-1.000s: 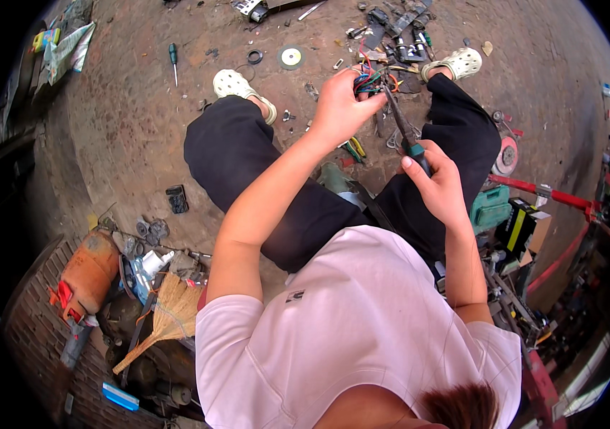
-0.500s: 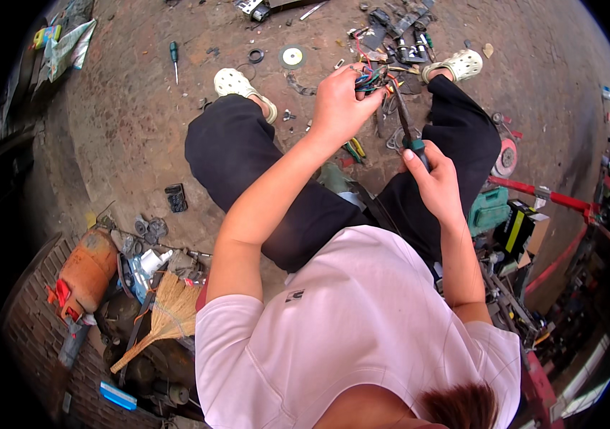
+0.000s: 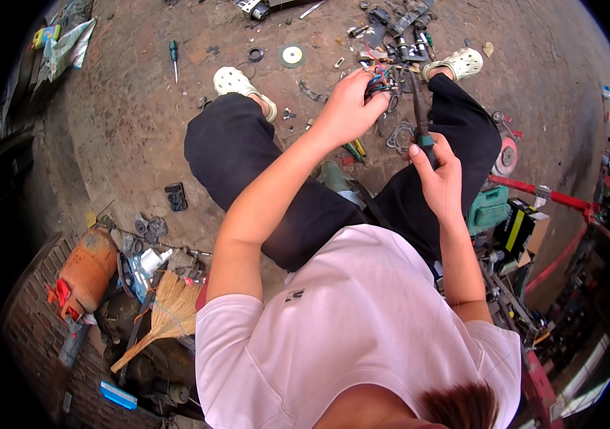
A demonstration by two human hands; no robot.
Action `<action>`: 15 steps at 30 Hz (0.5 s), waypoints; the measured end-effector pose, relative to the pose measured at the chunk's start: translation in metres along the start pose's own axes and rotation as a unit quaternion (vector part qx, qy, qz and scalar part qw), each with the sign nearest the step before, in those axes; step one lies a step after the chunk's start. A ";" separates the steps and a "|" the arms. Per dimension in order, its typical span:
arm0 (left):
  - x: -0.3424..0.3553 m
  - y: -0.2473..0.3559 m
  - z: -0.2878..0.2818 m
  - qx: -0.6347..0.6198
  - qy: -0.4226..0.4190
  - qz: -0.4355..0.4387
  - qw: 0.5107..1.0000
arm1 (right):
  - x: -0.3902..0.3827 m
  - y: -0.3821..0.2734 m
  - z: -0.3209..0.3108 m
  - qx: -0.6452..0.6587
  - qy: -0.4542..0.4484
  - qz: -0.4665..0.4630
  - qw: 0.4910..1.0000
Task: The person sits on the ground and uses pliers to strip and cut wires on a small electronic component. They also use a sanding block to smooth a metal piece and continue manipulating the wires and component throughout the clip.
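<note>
In my left hand [image 3: 353, 107], closed, is a bunch of thin coloured wires [image 3: 378, 84], with red, green and blue strands sticking out past the fingertips. My right hand [image 3: 439, 175] is wrapped round the green handle of a tool with a thick dark shaft, which looks like a soldering iron [image 3: 420, 107]. Its shaft points away from me, up and slightly left, a little to the right of the wires and apart from them. Below the wires, between my legs, pliers with yellow-green handles [image 3: 354, 150] lie on the ground.
Metal and black parts [image 3: 401, 36] lie scattered ahead. A screwdriver [image 3: 174, 61] and a round disc [image 3: 292, 55] lie at the far left. A straw broom [image 3: 165, 314] and a rusty tank [image 3: 89, 268] are at left; a green case [image 3: 489, 209] and red frame [image 3: 555, 194] at right.
The soldering iron's tip has swung right, away from the wires, and its shaft stands more upright in view. My left hand has shifted slightly right and nearer with the wires.
</note>
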State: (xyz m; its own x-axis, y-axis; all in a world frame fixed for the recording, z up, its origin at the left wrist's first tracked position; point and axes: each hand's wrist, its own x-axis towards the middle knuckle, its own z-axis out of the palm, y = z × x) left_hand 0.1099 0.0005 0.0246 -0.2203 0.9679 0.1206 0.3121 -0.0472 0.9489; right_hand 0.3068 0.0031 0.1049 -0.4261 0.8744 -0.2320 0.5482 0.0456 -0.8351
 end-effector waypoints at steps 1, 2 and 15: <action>0.000 -0.003 0.002 -0.043 -0.007 -0.006 0.999 | 0.000 0.003 0.002 0.040 0.039 0.013 0.998; 0.000 -0.005 0.004 -0.087 -0.014 -0.012 0.996 | 0.003 0.008 0.008 0.079 0.079 0.026 0.993; -0.003 0.009 0.009 -0.448 -0.061 -0.193 0.871 | 0.049 0.014 0.045 0.277 0.156 0.111 0.942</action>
State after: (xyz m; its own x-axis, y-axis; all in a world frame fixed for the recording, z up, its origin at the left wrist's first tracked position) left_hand 0.1220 -0.0010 0.0301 -0.0328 0.9708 -0.2375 -0.6225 0.1661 0.7648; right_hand 0.2611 0.0244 0.0596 -0.0655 0.9357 -0.3467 0.1035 -0.3392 -0.9350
